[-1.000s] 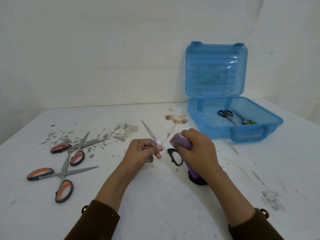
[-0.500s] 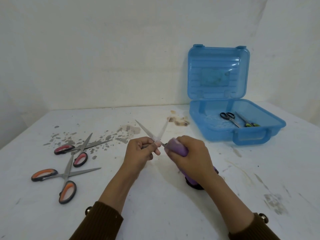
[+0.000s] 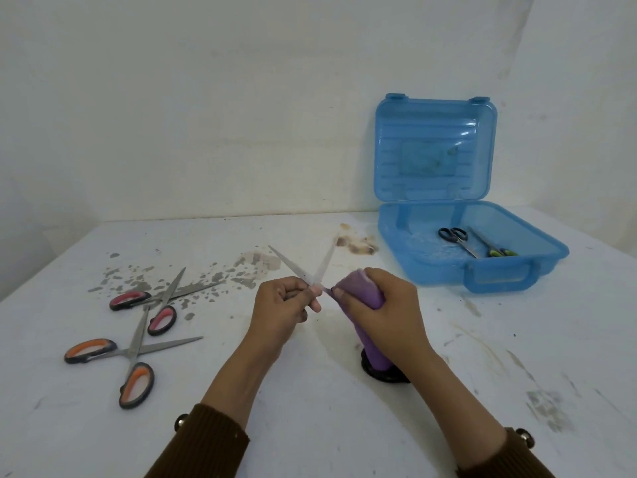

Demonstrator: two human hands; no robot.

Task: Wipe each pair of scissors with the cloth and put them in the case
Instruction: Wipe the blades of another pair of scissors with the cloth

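- Pinching the open scissors near the pivot, the left hand is closed on the blades, which spread up and away in a V.
- The right hand is closed around the purple cloth, and the cloth covers the handle end of the same scissors; one black handle loop shows below the cloth, at the table.
- Left of the grip lie two more pairs, the pink-handled scissors and, nearer to the person, the orange-handled scissors, both open; their blades overlap.
- Right of the grip and further away stands the blue case, lid up, with two small pairs inside.
- Grey and brown stains mark the table beyond the grip.
- No readable writing can be seen.
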